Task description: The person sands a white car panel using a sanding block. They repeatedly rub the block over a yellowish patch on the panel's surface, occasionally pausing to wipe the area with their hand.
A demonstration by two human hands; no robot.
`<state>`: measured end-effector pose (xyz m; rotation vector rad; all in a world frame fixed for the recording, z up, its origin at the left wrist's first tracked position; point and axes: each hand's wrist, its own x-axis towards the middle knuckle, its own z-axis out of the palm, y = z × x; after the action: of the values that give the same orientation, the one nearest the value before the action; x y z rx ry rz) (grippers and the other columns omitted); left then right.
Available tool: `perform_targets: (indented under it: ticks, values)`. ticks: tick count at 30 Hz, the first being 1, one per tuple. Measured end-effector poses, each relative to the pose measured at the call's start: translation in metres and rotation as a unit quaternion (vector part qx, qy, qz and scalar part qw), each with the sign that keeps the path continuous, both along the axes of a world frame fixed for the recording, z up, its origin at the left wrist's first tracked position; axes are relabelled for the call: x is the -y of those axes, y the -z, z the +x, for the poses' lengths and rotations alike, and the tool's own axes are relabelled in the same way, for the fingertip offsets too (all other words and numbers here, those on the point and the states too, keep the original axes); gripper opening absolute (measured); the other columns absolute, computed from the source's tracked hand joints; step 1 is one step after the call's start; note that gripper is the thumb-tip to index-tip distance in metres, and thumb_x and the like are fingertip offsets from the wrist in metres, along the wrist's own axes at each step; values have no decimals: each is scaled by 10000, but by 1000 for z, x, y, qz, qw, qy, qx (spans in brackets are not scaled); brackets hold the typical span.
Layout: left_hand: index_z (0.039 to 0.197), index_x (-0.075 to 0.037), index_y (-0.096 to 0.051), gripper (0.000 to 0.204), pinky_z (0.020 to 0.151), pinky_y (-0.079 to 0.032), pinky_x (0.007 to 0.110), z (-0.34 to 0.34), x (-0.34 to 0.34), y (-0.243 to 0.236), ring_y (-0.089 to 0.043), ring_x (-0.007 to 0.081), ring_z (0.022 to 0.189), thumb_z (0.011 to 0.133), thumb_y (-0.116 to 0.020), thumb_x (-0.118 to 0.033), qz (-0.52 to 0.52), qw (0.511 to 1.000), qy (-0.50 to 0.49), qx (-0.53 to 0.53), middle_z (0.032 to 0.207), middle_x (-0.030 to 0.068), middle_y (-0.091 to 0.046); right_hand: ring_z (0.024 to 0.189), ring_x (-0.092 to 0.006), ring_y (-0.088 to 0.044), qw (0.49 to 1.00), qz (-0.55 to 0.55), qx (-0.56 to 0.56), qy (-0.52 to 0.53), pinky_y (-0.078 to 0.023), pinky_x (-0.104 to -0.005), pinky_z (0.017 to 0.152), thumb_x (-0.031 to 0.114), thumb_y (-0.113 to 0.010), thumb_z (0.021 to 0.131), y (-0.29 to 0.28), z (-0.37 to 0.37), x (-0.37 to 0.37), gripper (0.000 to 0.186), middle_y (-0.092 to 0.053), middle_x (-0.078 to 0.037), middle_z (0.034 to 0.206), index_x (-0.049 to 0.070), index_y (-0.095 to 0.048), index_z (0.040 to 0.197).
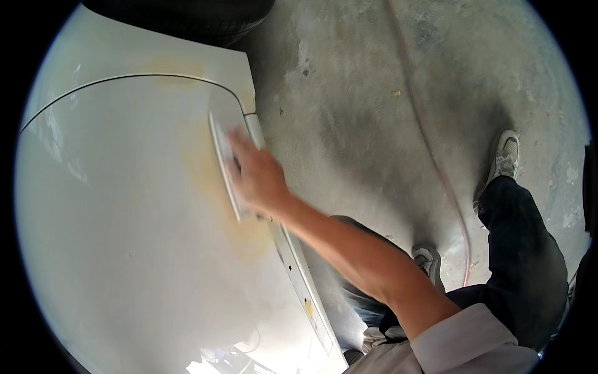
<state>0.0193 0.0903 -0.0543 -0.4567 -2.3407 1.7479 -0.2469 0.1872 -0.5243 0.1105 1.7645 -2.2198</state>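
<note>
My right hand (256, 174), slightly blurred, grips a long, thin, pale sanding board (223, 165). The board lies against the white car body panel (137, 199), close to the panel's right edge. Around and below it, a yellowish, filler-like patch (202, 162) shows through the white surface. My fingers are bent over the board's back, and its underside is hidden against the panel. My right forearm (361, 255) reaches in from the lower right. My left hand is out of view.
A black tyre (205, 19) sits beyond the panel at the top. A curved panel gap (149, 75) crosses the bodywork. On the right, a reddish hose (430, 143) runs over the stained concrete floor (349, 100). My shoes (507, 153) stand near the hose.
</note>
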Motion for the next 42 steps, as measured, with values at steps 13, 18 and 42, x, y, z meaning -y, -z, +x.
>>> perform_targets:
  ticks: [13, 18, 42]
  values:
    - [1261, -35, -651, 346, 975, -506, 544, 3, 6, -1, -608, 400, 1192, 1033, -488, -237, 0, 1000, -10, -10, 1319, 218, -624, 1026, -408, -638, 998, 53, -31, 26, -538, -494, 958, 225, -543, 1018, -4, 6, 3, 543, -447, -141, 1581, 79, -436, 1530]
    - [1254, -30, -652, 345, 972, -512, 539, 4, 1, 1, -613, 405, 1186, 1034, -478, -230, -13, 1000, -14, -12, 1309, 223, -631, 1032, -376, -647, 998, 45, -36, 0, -545, -477, 933, 231, -555, 1018, -23, 28, 0, 544, -451, -135, 1580, 75, -445, 1526]
    - [1256, -26, -637, 366, 946, -527, 525, 6, 2, 2, -627, 393, 1175, 1064, -427, -255, -28, 1000, -1, -10, 1295, 216, -636, 862, -323, -592, 993, 78, -86, 18, -590, -434, 673, 216, -603, 986, -34, 98, 9, 559, -431, -173, 1565, 49, -454, 1498]
